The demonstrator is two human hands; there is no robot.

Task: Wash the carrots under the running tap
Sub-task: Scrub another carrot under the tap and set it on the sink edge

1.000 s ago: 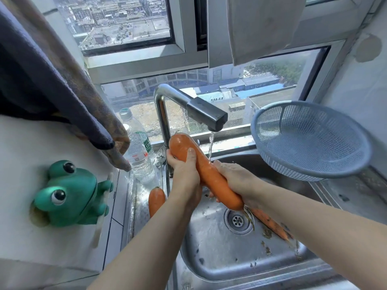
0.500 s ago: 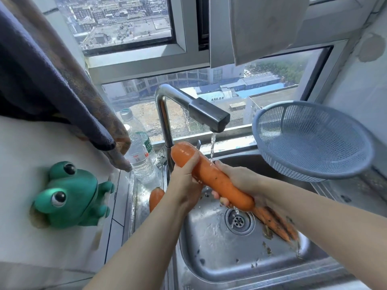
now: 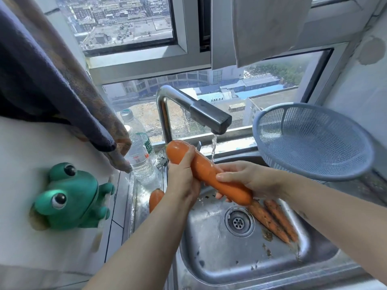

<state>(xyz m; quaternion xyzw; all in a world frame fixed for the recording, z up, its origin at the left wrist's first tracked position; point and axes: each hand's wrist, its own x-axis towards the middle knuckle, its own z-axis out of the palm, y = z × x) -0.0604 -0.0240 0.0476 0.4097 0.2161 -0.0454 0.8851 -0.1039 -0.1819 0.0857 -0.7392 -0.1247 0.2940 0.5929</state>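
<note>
A thick orange carrot (image 3: 206, 171) is held slanted over the steel sink (image 3: 211, 248), its thick end up and to the left. My left hand (image 3: 184, 181) grips its upper half; my right hand (image 3: 247, 177) wraps its lower half. Water runs in a thin stream from the metal tap (image 3: 207, 116) and lands on the carrot's middle, beside my right fingers. Two thin dirty carrots (image 3: 274, 219) lie in the basin to the right of the drain (image 3: 239, 221). Another carrot (image 3: 155, 199) lies on the sink's left ledge, partly hidden by my left forearm.
A blue plastic colander (image 3: 312, 143) rests tilted at the sink's back right corner. A clear water bottle (image 3: 139, 151) stands behind the left ledge. A green frog figure (image 3: 69, 197) sticks to the left wall. Cloths hang at upper left and over the window. Dirt specks dot the basin.
The carrot has tipped a little flatter and lower under the stream. My right hand has slid along its lower half, and the two thin carrots in the basin now show more fully.
</note>
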